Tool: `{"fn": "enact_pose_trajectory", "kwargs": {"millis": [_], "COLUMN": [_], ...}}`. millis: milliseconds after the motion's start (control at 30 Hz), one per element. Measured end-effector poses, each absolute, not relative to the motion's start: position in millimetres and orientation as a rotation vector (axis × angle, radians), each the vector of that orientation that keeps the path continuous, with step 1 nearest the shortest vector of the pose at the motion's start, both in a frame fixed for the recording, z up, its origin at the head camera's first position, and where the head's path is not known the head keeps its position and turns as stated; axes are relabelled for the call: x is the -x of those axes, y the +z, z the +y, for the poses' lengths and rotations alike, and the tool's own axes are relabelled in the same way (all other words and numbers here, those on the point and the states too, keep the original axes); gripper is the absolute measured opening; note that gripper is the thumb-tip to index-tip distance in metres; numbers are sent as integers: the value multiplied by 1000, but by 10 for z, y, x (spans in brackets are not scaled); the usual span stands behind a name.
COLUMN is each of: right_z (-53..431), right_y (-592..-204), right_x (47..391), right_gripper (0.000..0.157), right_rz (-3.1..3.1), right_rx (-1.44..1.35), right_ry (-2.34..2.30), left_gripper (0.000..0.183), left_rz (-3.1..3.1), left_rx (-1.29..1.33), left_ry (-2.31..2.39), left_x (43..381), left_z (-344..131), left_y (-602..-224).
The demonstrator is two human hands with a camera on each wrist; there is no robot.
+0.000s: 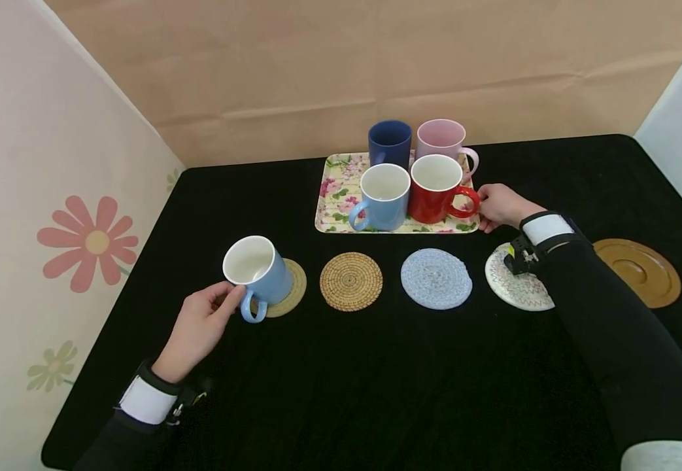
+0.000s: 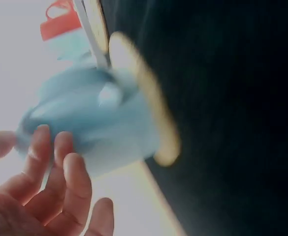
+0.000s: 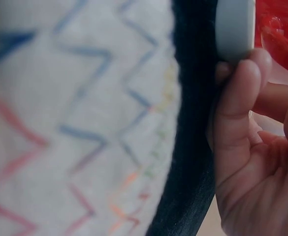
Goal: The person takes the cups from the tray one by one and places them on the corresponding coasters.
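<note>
Where pinched, mug [image 1: 270, 275] against left hand [image 1: 201, 322]

Before you on the table [image 1: 346, 379], five coasters run left to right: the leftmost coaster [image 1: 297, 288], second coaster [image 1: 351, 282], middle coaster [image 1: 436, 279], fourth coaster [image 1: 517, 293] and rightmost coaster [image 1: 649, 268]; your leftmost mug [image 1: 267, 278] overlaps the first, your left hand [image 1: 196, 324] at its near-left side; behind the second and middle ones lies the tray [image 1: 331, 199], bearing front-left mug [image 1: 384, 203], front-right mug [image 1: 429, 199], back-left mug [image 1: 390, 147] and back-right mug [image 1: 442, 139]; your right hand [image 1: 502, 206] is at the tray's front-right corner; your right forearm [image 1: 605, 333] passes above the fourth; behind everything rises the back wall [image 1: 376, 65].
</note>
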State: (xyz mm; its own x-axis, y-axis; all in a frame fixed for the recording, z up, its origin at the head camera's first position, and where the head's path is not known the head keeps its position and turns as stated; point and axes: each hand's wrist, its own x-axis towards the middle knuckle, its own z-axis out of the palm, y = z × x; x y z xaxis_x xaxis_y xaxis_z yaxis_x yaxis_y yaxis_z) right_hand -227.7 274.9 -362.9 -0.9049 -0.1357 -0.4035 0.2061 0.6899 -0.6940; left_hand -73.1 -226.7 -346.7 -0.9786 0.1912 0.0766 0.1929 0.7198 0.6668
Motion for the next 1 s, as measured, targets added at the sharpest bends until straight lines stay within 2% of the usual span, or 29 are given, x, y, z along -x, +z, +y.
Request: {"fn": "enact_pose_trajectory", "kwargs": {"millis": [200, 500, 667, 733, 867, 1000], "right_z": [2753, 2771, 2794, 2796, 2776, 2744], "right_y": [-3609, -3586, -3575, -3575, -3581, -3586], "right_x": [2275, 2260, 2243, 2239, 2242, 2246], "right_gripper": [13, 13, 12, 12, 12, 12], "right_rz": [2476, 2481, 2482, 2482, 2478, 2473], "right_rx": [-61, -57, -66, -72, -77, -69], "right_ry": [-1088, -1079, -1073, -1074, -1084, -1086], "left_gripper": [23, 23, 20, 26, 43, 55], "left_rz": [-2933, -2922, -2854, -2799, -2662, -2530], "left_rx": [420, 637, 815, 836, 726, 488], "left_ry": [-704, -682, -1002, -1194, -1561, -1847], "left_x": [789, 986, 1163, 1214, 1272, 1331], "left_z": [-2248, -1851, -1334, -1126, -777, -519], "left_y": [-3189, -2862, -2890, -2948, -3098, -3210]}}
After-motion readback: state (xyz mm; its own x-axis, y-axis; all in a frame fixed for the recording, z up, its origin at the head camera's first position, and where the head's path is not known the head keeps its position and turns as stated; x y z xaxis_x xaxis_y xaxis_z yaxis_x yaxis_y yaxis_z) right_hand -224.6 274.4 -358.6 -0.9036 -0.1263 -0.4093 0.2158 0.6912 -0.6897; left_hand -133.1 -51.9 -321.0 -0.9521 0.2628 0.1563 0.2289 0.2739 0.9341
